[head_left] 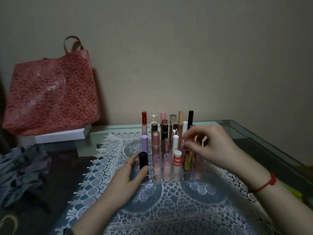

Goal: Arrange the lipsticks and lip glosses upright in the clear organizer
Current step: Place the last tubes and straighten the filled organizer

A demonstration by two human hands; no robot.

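Note:
The clear organizer (169, 181) stands on a white lace mat, its slots filled with several upright lipsticks and lip glosses. A black lipstick (143, 158) stands in the front left slot. My left hand (123, 180) wraps that corner, thumb on the tube's front and fingers behind it. A white tube with orange stripes (177, 160) and a gold lipstick (188, 160) stand in the front row. My right hand (213, 146) hovers over the organizer's right side with fingertips pinched together and blurred. Whether they hold a tube is unclear.
The lace mat (169, 209) lies on a glass tabletop (237, 128) against a beige wall. A red floral tote bag (50, 95) rests on a white box (62, 134) at the back left. Crumpled grey fabric (22, 170) lies at the left.

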